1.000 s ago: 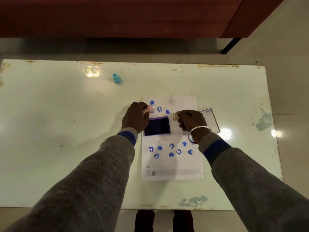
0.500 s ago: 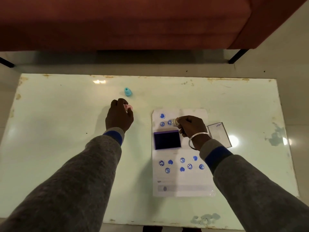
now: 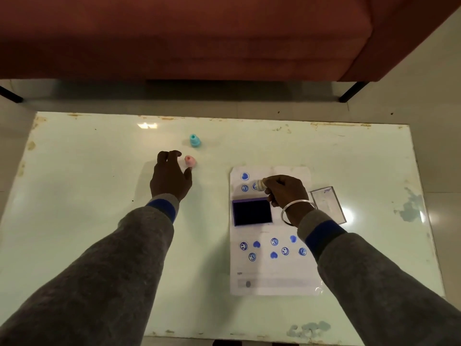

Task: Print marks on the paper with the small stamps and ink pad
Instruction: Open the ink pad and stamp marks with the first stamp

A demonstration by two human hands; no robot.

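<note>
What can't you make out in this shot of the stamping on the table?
- Head view: the white stamp's printing face, covered by the right hand.
- Marks on the paper beneath that hand and sleeve: hidden.
- Grey printed strip near the paper's bottom edge: too blurred to read.
- Pink stamp design beside the left hand: too small.

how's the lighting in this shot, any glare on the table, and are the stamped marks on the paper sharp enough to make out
Head view: dim, warm light; glare spots on the glossy table, one at the far edge and a brighter one beside the clear lid. Marks on the paper read as hearts and round faces, their detail soft. The left hand casts a faint shadow; the table edges bow from the wide lens.
</note>
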